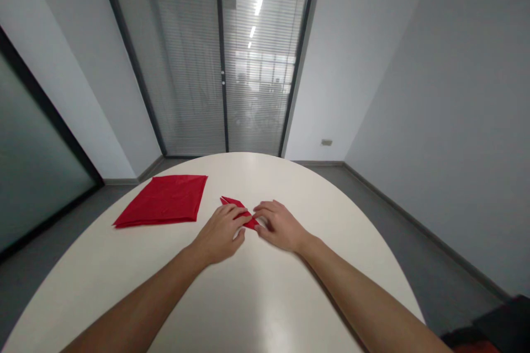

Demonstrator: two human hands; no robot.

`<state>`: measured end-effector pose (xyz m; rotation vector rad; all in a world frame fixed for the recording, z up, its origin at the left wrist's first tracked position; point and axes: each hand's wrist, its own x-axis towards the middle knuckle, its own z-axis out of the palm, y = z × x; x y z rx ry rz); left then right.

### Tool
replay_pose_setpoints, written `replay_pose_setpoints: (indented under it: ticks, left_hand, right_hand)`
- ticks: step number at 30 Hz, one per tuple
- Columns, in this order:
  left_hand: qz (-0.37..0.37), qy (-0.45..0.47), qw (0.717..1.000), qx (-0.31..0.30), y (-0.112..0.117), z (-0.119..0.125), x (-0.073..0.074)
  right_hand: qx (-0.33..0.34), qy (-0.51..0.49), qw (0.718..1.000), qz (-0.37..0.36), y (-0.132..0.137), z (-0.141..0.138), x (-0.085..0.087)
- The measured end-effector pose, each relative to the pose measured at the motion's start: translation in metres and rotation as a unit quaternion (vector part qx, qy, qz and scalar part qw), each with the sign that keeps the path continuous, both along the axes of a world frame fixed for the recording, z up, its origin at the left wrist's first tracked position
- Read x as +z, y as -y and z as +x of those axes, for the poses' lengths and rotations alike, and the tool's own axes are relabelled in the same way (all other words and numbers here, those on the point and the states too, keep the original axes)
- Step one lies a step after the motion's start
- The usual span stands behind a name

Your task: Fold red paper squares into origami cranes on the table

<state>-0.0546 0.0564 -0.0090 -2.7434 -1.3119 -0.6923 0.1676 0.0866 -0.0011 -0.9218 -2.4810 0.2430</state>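
The small folded red piece [250, 224] lies under the left hand's [219, 234] fingers, thumb spread clear; the right hand [282, 226] curls at its near-right end, pinch uncertain. A larger red sheet [165, 201] sits by the pale surface's [285, 298] left edge, blinds [260, 116] beyond the far edge. The small piece's long axis slants, its narrow tip toward the far-left edge.

The bench [265, 287], lower centre, has a smooth pale top with a soft sheen towards the bottom edge. The small red piece [251, 224] at centre looks thin and matt, as does the lightly creased red stack [169, 201] to its left; paper or cloth, I cannot tell. Glossy glass panels [186, 77] stand upper centre; the right-hand wall [464, 94] looks smooth, matt.
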Motion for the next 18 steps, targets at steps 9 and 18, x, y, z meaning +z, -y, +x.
replay_pose_setpoints:
  ticks: [9,18]
  left_hand:
    - [0.019,0.004,0.998,0.054,-0.002,0.001,-0.005]
    - [0.008,0.025,0.998,0.063,-0.006,0.002,-0.006]
  right_hand:
    - [-0.083,0.006,0.996,0.045,-0.009,0.007,-0.006]
    - [-0.055,0.051,0.997,0.029,-0.001,0.000,0.006]
